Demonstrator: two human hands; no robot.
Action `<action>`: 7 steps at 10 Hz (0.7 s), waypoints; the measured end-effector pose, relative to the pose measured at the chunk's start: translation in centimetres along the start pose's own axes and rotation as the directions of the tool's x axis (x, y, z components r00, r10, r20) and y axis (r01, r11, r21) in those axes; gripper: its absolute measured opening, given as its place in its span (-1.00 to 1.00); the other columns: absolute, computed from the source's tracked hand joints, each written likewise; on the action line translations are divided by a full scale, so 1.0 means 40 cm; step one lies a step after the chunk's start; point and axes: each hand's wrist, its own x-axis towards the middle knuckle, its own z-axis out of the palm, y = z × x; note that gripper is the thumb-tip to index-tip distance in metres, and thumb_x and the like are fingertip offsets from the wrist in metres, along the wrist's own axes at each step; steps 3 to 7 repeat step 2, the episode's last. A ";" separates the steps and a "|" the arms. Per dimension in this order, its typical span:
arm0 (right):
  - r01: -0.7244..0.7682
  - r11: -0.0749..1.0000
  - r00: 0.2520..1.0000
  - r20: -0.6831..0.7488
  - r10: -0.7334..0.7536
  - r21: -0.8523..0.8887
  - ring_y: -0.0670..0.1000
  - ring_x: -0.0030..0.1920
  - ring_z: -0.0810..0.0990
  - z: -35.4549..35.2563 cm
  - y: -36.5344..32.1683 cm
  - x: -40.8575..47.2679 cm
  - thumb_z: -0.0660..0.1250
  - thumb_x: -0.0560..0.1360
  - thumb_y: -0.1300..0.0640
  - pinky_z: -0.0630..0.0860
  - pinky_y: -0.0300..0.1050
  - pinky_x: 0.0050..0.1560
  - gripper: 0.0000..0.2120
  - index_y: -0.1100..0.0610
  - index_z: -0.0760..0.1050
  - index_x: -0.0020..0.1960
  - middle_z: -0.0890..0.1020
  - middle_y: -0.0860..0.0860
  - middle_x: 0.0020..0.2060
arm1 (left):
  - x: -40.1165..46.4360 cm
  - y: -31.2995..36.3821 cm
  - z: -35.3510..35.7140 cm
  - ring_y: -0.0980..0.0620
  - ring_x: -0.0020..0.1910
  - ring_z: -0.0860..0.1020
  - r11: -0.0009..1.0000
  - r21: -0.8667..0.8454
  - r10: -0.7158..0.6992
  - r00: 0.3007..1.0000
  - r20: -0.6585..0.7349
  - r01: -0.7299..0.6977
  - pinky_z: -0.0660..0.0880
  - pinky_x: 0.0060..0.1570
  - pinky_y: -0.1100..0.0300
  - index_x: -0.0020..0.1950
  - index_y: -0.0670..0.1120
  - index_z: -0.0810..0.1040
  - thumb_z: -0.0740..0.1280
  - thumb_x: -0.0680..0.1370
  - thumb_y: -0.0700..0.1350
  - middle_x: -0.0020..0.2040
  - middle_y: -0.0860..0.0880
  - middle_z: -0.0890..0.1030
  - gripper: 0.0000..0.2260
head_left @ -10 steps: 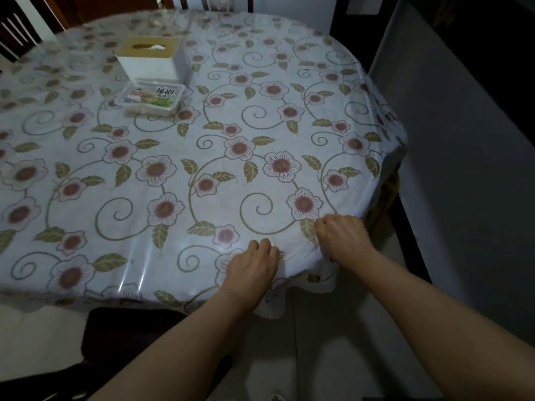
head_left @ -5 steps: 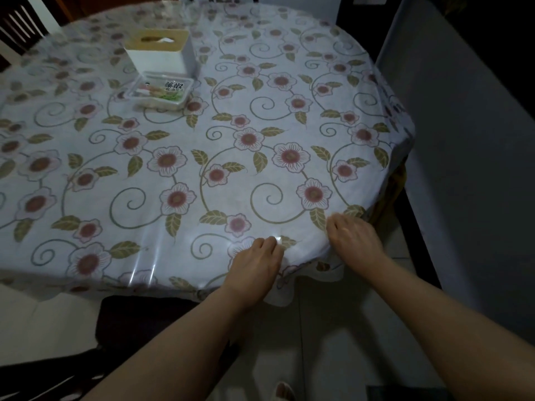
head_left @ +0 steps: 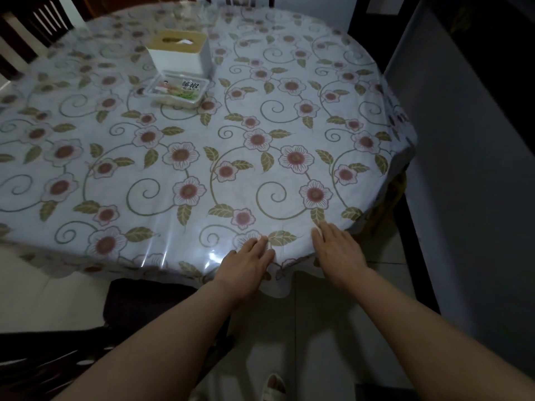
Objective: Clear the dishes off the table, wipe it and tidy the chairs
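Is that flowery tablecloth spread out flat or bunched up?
Spread flat: the tablecloth covers the round table, its edge hanging over, with the left hand and right hand resting there.

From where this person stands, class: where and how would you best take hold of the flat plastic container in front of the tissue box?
Probably by the two short ends of the flat plastic container, fingers coming down from above. It lies low and wide, and the tissue box crowds its far side.
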 end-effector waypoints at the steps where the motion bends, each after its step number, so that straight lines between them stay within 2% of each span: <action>1: 0.017 0.999 1.000 0.005 -0.017 0.034 0.15 0.43 0.21 -0.044 -0.006 -0.010 0.29 0.52 0.08 0.21 0.05 0.41 -0.44 0.14 0.15 0.44 0.21 0.16 0.44 | -0.014 0.002 -0.032 -0.06 0.51 0.08 0.999 -0.036 -0.026 0.999 0.032 0.027 0.31 0.33 0.00 0.50 -0.05 0.16 0.25 0.57 -0.10 0.55 -0.08 0.04 -0.47; 2: 0.045 0.998 0.999 0.001 -0.045 0.050 0.13 0.41 0.24 -0.091 -0.012 -0.018 0.32 0.49 0.08 0.22 0.04 0.40 -0.43 0.12 0.17 0.42 0.25 0.15 0.42 | -0.038 -0.003 -0.062 -0.07 0.46 0.19 0.993 -0.082 -0.088 0.996 0.023 0.090 0.30 0.30 -0.01 0.47 -0.07 0.19 0.31 0.54 -0.06 0.50 -0.07 0.15 -0.45; 7: 0.045 0.998 0.999 0.001 -0.045 0.050 0.13 0.41 0.24 -0.091 -0.012 -0.018 0.32 0.49 0.08 0.22 0.04 0.40 -0.43 0.12 0.17 0.42 0.25 0.15 0.42 | -0.038 -0.003 -0.062 -0.07 0.46 0.19 0.993 -0.082 -0.088 0.996 0.023 0.090 0.30 0.30 -0.01 0.47 -0.07 0.19 0.31 0.54 -0.06 0.50 -0.07 0.15 -0.45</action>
